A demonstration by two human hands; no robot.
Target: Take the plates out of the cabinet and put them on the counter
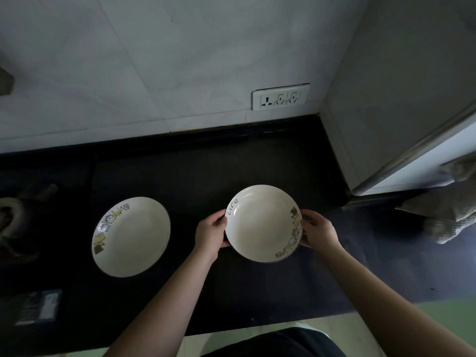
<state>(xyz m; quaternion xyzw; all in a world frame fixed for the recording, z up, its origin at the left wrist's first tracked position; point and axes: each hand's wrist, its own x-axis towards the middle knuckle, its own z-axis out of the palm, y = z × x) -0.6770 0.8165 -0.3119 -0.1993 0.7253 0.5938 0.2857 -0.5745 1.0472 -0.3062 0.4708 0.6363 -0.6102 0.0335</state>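
Note:
A white plate with cartoon drawings on its rim [262,224] is held level over the black counter [195,176], right of centre. My left hand [210,234] grips its left edge and my right hand [318,231] grips its right edge. Whether the plate touches the counter I cannot tell. A second, matching plate [131,237] lies flat on the counter to the left, apart from both hands. The cabinet is not in view.
A tiled wall with a socket panel [280,97] runs behind the counter. A white appliance or panel [412,112] stands at the right, with a grey cloth [448,212] below it. A dark packet [38,306] lies at the counter's front left.

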